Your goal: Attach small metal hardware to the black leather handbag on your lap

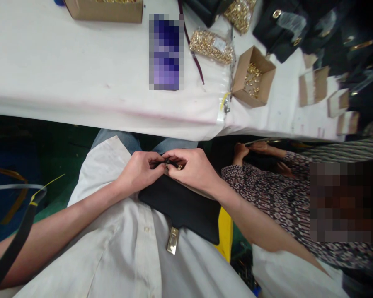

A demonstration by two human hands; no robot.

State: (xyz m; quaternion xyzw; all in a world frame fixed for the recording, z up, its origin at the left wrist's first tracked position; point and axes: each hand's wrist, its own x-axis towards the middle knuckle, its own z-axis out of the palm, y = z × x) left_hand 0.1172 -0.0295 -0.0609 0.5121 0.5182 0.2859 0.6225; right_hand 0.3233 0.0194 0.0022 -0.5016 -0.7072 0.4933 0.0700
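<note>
A black leather bag flap [186, 211] with a gold clasp [173, 240] lies on my lap, over my white shirt. Both hands meet at its upper edge. My left hand [141, 170] is closed, pinching that edge. My right hand [194, 167] is closed too, its fingertips pressed on the same edge beside a small gold fitting [180, 167]. The fingers hide most of the fitting.
The white table [81, 74] runs across in front of me. On it stand a small cardboard box of gold hardware [253, 76], plastic bags of gold parts [211, 46], a larger box [105, 10] and black bags [286, 29]. A person in a patterned sleeve [267, 186] works at my right. A black strap [12, 244] crosses lower left.
</note>
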